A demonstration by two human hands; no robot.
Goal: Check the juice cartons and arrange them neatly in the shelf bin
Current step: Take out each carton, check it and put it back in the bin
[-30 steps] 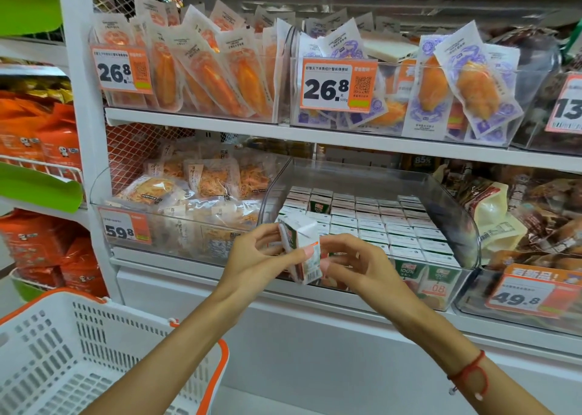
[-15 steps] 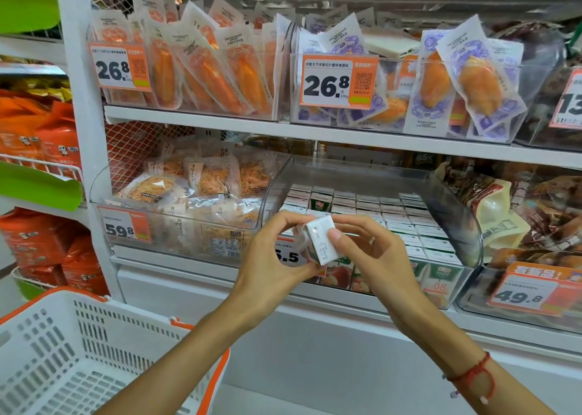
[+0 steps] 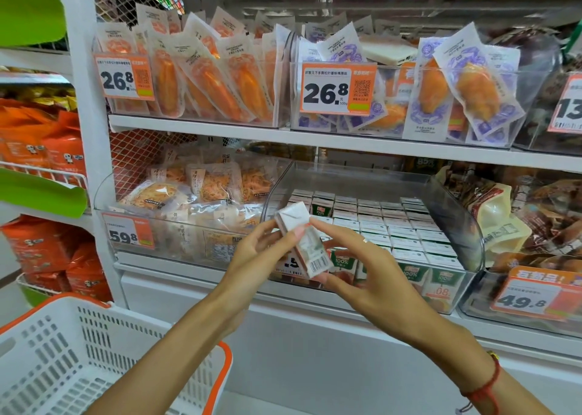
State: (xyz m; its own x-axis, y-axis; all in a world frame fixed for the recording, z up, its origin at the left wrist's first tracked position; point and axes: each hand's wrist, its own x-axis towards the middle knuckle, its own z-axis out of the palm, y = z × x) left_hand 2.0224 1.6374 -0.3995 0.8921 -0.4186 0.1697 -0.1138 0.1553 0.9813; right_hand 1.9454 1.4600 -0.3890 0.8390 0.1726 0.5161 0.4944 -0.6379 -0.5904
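Juice carton (image 3: 304, 241) held tilted, barcode end down, just in front of the clear shelf bin (image 3: 466, 225). Left hand (image 3: 258, 254) and right hand (image 3: 362, 276) both pinch it. Packed cartons (image 3: 393, 225) fill the bin; white basket (image 3: 78, 351) lower left.

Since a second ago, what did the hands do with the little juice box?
Both hands, left and right, turned the small white juice carton over: it now tilts, folded top up-left, barcode end down-right, lifted slightly. Both hands kept their hold. The rows of cartons in the clear plastic shelf bin and the white basket stayed put.
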